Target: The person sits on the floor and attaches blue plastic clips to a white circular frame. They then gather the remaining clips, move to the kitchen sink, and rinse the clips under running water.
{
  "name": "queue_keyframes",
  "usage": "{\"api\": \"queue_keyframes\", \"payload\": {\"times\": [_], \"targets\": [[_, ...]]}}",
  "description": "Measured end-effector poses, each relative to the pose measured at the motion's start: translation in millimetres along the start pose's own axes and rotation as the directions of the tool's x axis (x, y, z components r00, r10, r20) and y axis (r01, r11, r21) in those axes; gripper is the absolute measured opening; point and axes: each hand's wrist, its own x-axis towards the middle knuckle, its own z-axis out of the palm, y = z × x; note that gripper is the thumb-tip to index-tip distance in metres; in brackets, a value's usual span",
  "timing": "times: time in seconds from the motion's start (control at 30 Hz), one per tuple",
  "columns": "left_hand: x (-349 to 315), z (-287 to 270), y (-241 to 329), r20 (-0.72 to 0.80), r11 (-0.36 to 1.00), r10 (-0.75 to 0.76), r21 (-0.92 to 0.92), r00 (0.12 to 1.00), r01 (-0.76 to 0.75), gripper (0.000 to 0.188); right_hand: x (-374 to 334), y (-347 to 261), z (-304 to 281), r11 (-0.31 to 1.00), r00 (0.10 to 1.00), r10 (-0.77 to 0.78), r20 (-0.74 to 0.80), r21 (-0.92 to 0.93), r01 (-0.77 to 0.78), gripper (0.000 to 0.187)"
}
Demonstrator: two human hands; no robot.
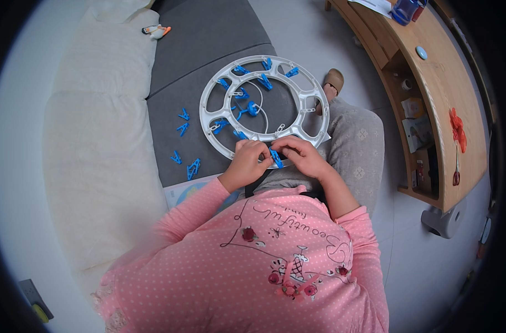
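A white round drying rack with clips hanging around it lies tilted across the grey seat and my lap. At its near rim, a blue clothespin sits between my two hands. My left hand pinches at the clothespin's left side, fingers bent together. From the right, my right hand has its fingertips curled against the top of the same clothespin. Several more blue clothespins, such as this one, hang from the rack's inner and outer rings. A blue hook shows inside the ring.
Loose blue clothespins lie on the grey sofa seat to the left. Behind them are pale cushions and a small penguin toy. At right stands a curved wooden cabinet bearing red-handled scissors.
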Motion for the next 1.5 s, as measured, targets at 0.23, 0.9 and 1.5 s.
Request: {"api": "queue_keyframes", "payload": {"times": [0.23,0.9,1.5], "targets": [[-1,2,6,-0.038,0.998,-0.056,0.025,0.998,0.057,0.014,-4,-13,10,0.986,0.994,0.106,-0.035,-0.126,-0.109,0.028],[-15,15,-1,-0.091,0.998,-0.061,0.017,0.994,0.063,0.008,-4,6,7,0.934,0.972,0.230,0.041,0.270,-0.233,0.035],[-20,28,-10,-0.217,1.000,-0.016,0.009,0.976,0.018,0.010,-2,-5,2,0.980,0.980,0.194,0.049,0.029,-0.196,0.032]]}}
